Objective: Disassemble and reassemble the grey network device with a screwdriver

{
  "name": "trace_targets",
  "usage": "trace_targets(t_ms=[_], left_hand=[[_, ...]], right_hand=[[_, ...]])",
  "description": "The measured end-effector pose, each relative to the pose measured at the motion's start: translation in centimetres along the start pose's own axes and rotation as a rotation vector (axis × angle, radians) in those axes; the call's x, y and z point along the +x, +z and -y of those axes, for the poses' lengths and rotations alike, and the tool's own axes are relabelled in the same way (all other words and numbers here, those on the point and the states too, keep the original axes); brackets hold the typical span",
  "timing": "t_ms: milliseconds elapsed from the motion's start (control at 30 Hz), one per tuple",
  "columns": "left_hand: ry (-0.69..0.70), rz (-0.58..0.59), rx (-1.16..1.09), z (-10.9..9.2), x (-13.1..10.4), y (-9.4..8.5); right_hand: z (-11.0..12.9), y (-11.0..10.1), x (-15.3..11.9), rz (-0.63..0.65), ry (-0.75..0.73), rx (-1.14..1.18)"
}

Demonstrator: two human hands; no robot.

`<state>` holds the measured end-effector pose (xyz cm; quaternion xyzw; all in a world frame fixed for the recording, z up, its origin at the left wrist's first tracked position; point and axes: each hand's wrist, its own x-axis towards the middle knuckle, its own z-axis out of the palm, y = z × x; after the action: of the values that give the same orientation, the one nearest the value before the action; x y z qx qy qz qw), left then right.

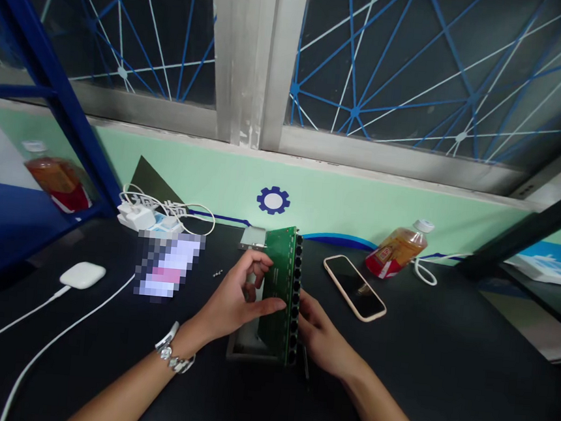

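Head view: the board point(276, 289) is tipped up on edge, left of the phone point(355, 288), long side running away from the person. Left hand point(230, 304) has thumb and bent index on the green face, right hand point(321, 332) sits phone-side, equally near. Can't tell either grip, tbh.

green circuit board, tilted upright point(276, 295)

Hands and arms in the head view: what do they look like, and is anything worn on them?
The left hand is ungloved, with a shiny silver-coloured linked band at the wrist. The right hand is ungloved, its wrist bare. No sleeves show.
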<state>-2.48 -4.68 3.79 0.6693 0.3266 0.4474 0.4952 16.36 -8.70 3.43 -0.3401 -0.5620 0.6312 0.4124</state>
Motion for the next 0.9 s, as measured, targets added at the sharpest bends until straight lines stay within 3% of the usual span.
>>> trace_targets(t_ms=[167,267,367,533,667,900], left_hand=[[0.022,-0.029,0.017,-0.5,0.2,-0.8],[-0.009,-0.132,0.131,-0.3,0.6,-1.7],[0.044,-0.206,0.377,0.4,1.0,-2.9],[0.128,-0.12,0.766,2.6,1.2,-3.9],[0.035,-0.016,0.814,4.1,0.9,-3.3],[0.04,-0.035,0.829,4.3,0.8,-2.1]], right_hand=[[0.6,-0.2,-0.1,-0.112,-0.033,-0.138],[0.4,-0.5,0.1,-0.261,-0.082,-0.425],[0.0,-0.6,0.3,-0.36,-0.059,-0.742],[0.0,0.1,0.1,-0.367,0.005,-1.038],[-0.3,0.8,0.0,-0.379,0.019,-1.235],[-1.3,1.4,0.2,-0.376,0.019,-1.435]])
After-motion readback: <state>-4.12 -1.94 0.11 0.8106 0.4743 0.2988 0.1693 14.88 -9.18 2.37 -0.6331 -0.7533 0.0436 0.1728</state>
